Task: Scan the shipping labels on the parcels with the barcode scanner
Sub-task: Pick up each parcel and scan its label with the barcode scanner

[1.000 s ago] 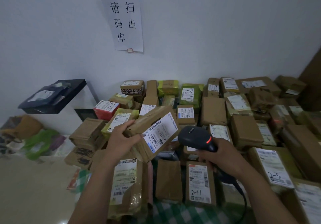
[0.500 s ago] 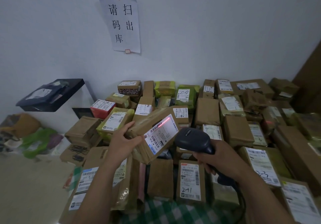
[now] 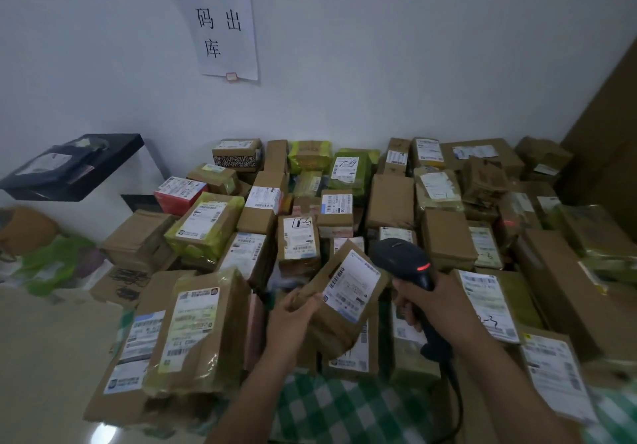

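Left hand [image 3: 293,319] grips a brown parcel [image 3: 324,330] at its lower-left edge, thumb on top, fingers curled under. Parcel is raised off the pile at front centre, tilted, label side toward the camera. Its label [image 3: 351,286] is white, with a barcode strip along the upper-left edge, more bars lower down and a blue band at the bottom corner. Print too blurred to read.

Right hand [image 3: 439,305] is wrapped round the handle of a black scanner [image 3: 401,259], fingers clamped on it. Scanner head sits just right of the label's top corner; cannot tell whether they touch. Small red light is lit on its side. Black cable [image 3: 456,398] drops from the handle base toward the bottom edge.

Pile [image 3: 389,198] of parcels runs from the wall to the front: mostly brown card and brown bags, several yellow-green wrapped ones, one red box [image 3: 179,192] at rear left. Most carry white barcode labels with unreadable print. Handwriting legible on one: "2-3" in black marker on the marked parcel [image 3: 489,305], just right of the right hand. Printed box [image 3: 236,161] at the rear has black-and-white block lettering along its side, not legible.

Sign [image 3: 224,19] on the wall above is a white sheet with black characters 请扫码出库 in two columns, taped at the bottom edge.

Green-and-white checked cloth [image 3: 344,409] shows under the pile's front. Black tray [image 3: 72,167] juts out at left, with a labelled dark packet on it.
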The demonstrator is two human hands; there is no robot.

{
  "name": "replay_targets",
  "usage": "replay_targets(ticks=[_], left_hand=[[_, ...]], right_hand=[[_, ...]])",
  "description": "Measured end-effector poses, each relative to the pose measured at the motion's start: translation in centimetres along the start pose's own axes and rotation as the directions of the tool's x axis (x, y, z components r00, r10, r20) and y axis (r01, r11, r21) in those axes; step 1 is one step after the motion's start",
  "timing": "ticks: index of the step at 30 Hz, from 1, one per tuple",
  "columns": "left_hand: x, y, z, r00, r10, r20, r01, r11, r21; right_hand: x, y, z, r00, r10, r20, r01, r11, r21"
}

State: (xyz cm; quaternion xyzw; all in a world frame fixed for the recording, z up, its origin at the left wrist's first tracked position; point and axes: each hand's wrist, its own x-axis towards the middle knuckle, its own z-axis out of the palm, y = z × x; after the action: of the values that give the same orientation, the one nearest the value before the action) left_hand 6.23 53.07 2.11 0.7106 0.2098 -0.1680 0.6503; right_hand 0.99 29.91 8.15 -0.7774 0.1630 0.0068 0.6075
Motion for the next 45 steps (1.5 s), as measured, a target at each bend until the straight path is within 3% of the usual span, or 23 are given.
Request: replay_targets(ticks=[3, 5, 12, 17, 19, 21, 22, 24, 27, 33, 37, 41, 45], left_hand=[[-0.4, -2.7, 2.3, 0.993, -0.06, 0.106, 0.078, 0.981, -0.176], [-0.7, -3.8, 3.2, 0.99, -0.067, 0.124, 0.091, 0.975, -0.204], [-1.3, -5.5, 3.3, 0.972, -0.111, 0.206, 0.097, 0.992, 0.078], [-0.4, -5.6, 0.5, 0.975, 0.038, 0.218, -0.096, 0.961, 0.26], [1.2, -6.3, -0.7, 0.983, 0.168, 0.073, -0.183, 0.875, 0.449], [2.9, -7.3, -1.7, 0.968, 0.233, -0.095, -0.107, 0.723, 0.683], [3.4, -7.8, -1.8, 0.963, 0.215, -0.16, -0.042, 0.713, 0.7], [3.8, -8.8, -1.3, 0.969, 0.167, -0.183, 0.026, 0.668, 0.744], [3.9, -10.2, 0.0, 0.98, 0.15, -0.127, 0.031, 0.518, 0.855], [4.4, -9.1, -0.1, 0.988, 0.048, -0.149, 0.093, 0.59, 0.802], [2.0, -6.9, -0.8, 0.959, 0.232, -0.164, -0.064, 0.74, 0.669], [-0.6, -3.1, -1.7, 0.892, 0.399, -0.211, -0.266, 0.844, 0.466], [-2.3, 0.9, -2.6, 0.878, 0.452, -0.156, -0.412, 0.881, 0.23]], right_hand=[[0.2, 1.9, 0.2, 0.997, 0.067, -0.034, -0.067, 0.998, -0.007], [0.3, 2.8, 0.5, 0.994, 0.1, -0.037, -0.101, 0.994, -0.026], [0.9, 4.1, 3.7, 0.99, 0.13, -0.051, -0.134, 0.986, -0.096], [1.3, 4.4, 6.1, 0.98, 0.194, 0.053, -0.183, 0.97, -0.158], [1.3, 4.8, 6.3, 0.972, 0.219, 0.08, -0.205, 0.967, -0.154], [1.3, 5.0, 6.2, 0.97, 0.231, 0.076, -0.22, 0.967, -0.126], [1.3, 5.0, 6.2, 0.97, 0.232, 0.068, -0.222, 0.967, -0.124], [1.4, 5.2, 6.3, 0.972, 0.229, 0.051, -0.219, 0.963, -0.158], [1.3, 5.3, 6.5, 0.974, 0.223, 0.041, -0.212, 0.96, -0.184], [1.2, 5.2, 6.2, 0.976, 0.211, 0.054, -0.199, 0.966, -0.166], [0.7, 4.9, 5.6, 0.977, 0.196, 0.081, -0.183, 0.972, -0.145], [0.8, 3.5, 4.6, 0.979, 0.169, 0.117, -0.184, 0.975, 0.124], [1.0, 0.9, 4.4, 0.984, 0.113, 0.138, -0.162, 0.887, 0.433]])
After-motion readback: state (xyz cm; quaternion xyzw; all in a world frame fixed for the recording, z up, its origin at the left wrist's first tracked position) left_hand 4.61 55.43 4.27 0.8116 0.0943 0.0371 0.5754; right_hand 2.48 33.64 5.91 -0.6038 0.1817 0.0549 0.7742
